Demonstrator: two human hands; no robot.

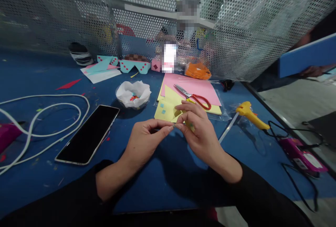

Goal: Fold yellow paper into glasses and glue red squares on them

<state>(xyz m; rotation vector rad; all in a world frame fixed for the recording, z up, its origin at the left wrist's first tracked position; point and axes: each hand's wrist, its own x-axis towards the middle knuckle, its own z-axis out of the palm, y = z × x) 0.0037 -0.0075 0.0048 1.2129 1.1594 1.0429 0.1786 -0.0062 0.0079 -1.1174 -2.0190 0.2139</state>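
Note:
In the middle of the head view is a yellow paper cutout (164, 115) with small blue paper squares (163, 111) on its left part. My left hand (147, 137) pinches at its near edge, thumb against forefinger. My right hand (195, 127) meets it there, its thumb and forefinger closed at a tiny blue-green bit of paper that is mostly hidden. The other right fingers curl over the cutout and cover part of it. Just beyond lie red-handled scissors (194, 96) on a stack of pink paper (202, 87) and yellow sheets.
A paper-lined bowl (133, 94) holds small coloured bits. To the left lie a phone (88, 134) and a white cable (78, 106). At right are a yellow glue gun (252, 115) and a magenta power strip (301, 155). Decorated blue paper glasses (135, 67) stand before the perforated metal screen (147, 16).

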